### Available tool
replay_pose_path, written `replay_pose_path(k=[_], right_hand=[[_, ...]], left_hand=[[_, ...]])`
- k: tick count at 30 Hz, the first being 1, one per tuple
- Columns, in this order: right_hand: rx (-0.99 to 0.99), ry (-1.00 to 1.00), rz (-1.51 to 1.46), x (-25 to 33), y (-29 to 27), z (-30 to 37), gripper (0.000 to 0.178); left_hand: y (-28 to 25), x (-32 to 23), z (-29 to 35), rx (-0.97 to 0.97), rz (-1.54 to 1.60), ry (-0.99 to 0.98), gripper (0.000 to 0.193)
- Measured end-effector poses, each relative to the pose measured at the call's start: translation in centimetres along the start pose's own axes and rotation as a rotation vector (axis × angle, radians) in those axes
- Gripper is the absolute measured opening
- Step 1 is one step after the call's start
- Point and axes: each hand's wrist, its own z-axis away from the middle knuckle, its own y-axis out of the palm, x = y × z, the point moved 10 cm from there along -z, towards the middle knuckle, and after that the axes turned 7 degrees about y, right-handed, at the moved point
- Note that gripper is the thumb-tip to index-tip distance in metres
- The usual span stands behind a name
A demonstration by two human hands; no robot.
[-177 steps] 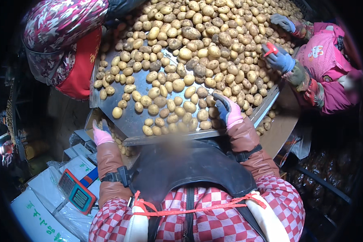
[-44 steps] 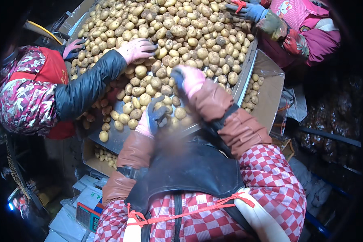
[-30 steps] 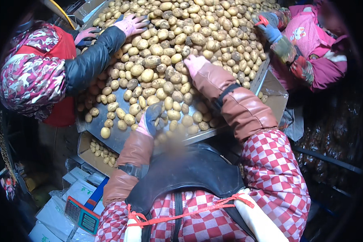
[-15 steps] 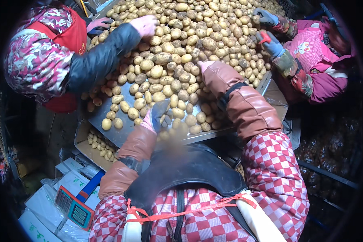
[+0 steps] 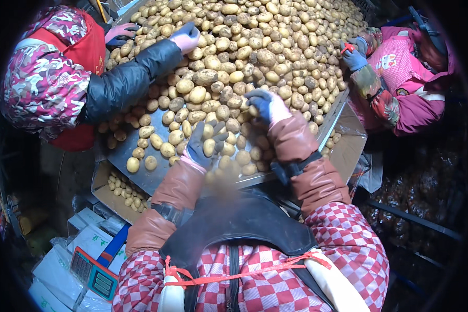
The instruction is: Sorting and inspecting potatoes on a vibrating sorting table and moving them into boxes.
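Note:
A broad heap of potatoes (image 5: 244, 52) covers the metal table (image 5: 161, 177) in front of me. My left hand (image 5: 196, 147), in a grey-blue and pink glove, is at the heap's near edge with its palm turned up. Its fingers curl round a potato (image 5: 209, 147). Farther right, my right hand (image 5: 269, 105), gloved alike, reaches over the heap. The fingers bend down round a potato (image 5: 253, 111), which is partly hidden by them.
Cardboard boxes with potatoes stand below the table, a left one (image 5: 109, 195) and a right one (image 5: 351, 138). A co-worker's gloved hand (image 5: 186, 39) is over the heap at left; another's (image 5: 354, 60) holds something red at right. A scale display (image 5: 93, 273) stands lower left.
My right hand has drawn back toward me and turned, its fingers now bent over a potato. My left hand has turned palm up with a potato in it. The right co-worker's hands have come together.

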Motion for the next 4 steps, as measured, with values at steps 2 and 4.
replay_pose_path(k=[2,4], right_hand=[[-0.060,-0.558,0.420,1.3,1.9,2.2,0.025],[0.036,-0.369,0.017,-2.5,2.4,1.1,0.033]], left_hand=[[1.2,0.9,-0.9,0.080,0.278,-0.197,0.063],[3.0,0.7,-0.9,0.218,0.454,-0.230,0.063]])
